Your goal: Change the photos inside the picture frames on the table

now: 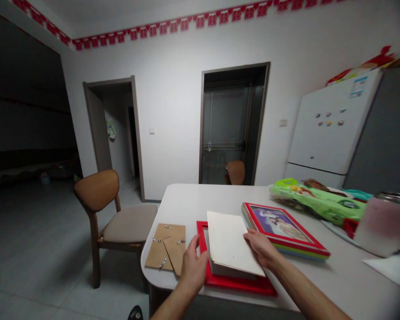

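A white sheet of card or backing paper (231,242) is tilted over a red picture frame (240,285) lying on the table. My right hand (261,249) pinches the sheet by its right edge. My left hand (195,266) is beside the left side of the red frame, thumb and fingers apart; whether it touches the frame is hard to tell. To its left lies a brown frame back (159,238) with metal clips and a fold-out stand. Right of the sheet, a stack of frames has a red one with a photo (280,224) on top.
The white table (189,200) also bears a green plastic package (316,198), a pinkish container (383,226) and white paper (391,269) on the right. A wooden chair (98,191) stands at the left, and a white fridge (326,129) behind the right side.
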Action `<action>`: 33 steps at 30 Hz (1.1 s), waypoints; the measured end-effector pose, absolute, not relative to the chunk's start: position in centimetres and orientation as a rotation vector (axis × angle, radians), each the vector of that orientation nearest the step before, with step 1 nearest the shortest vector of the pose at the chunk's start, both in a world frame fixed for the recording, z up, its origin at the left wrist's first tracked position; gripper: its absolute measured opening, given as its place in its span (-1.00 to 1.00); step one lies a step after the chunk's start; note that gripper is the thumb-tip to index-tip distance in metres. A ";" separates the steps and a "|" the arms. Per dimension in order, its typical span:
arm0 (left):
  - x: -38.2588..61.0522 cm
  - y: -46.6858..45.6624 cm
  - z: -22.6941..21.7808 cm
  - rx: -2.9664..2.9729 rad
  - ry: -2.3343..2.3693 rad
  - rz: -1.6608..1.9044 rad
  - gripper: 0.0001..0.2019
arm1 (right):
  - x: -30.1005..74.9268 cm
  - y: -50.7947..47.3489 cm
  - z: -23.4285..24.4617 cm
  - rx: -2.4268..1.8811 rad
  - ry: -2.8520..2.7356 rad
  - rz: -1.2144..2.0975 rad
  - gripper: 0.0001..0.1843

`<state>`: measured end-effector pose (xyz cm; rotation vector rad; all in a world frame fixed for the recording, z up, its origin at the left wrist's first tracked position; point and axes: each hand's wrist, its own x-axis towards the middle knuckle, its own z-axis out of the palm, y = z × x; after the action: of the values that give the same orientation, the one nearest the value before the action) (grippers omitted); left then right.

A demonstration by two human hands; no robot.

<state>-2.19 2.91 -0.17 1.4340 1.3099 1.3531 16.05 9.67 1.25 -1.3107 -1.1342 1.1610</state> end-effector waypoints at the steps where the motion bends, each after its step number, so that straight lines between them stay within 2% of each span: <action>1: -2.3 2.7 -0.3 1.562 1.377 1.277 -0.51 | 16.6 9.9 1.1 -1.358 -1.167 1.167 -0.65; 8: -1.6 0.8 -1.2 2.047 1.459 0.855 -0.55 | 16.1 10.7 -0.5 -1.498 -1.312 1.086 -0.68; 16: -2.3 1.3 -1.9 2.174 1.432 0.848 -0.67 | 15.6 11.8 -1.3 -1.752 -1.609 0.646 -0.73; 20: -2.4 1.2 -1.8 2.230 1.433 0.810 -0.76 | 15.5 11.7 -1.4 -1.895 -1.752 0.388 -0.67; 33: -2.7 1.0 -1.5 2.225 1.461 0.678 -0.60 | 14.7 10.4 -2.2 -2.081 -1.936 -0.096 -0.65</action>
<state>-2.68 1.00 -1.55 2.2250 1.4605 0.6780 14.69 10.42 -2.18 -2.0808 -1.9362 -0.0957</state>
